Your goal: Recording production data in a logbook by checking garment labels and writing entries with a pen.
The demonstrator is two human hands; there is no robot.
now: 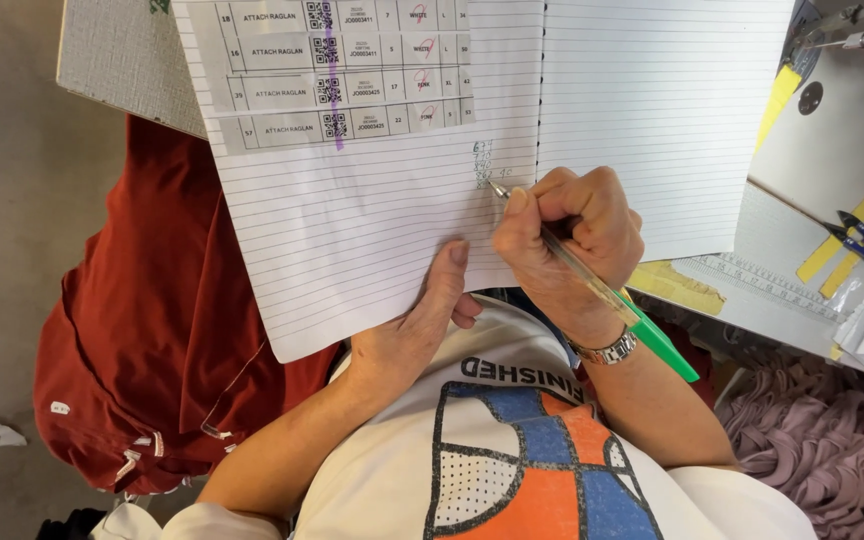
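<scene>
Nearest us, our left hand [414, 330] props the open lined notebook [372, 200] from below, thumb pressed on the page; it looks light and floppy, best supported near the spine. Above, our right hand [567, 240] pinches the clear pen [562, 255], tip on paper. Beyond, pasted label strips [337, 75].
</scene>
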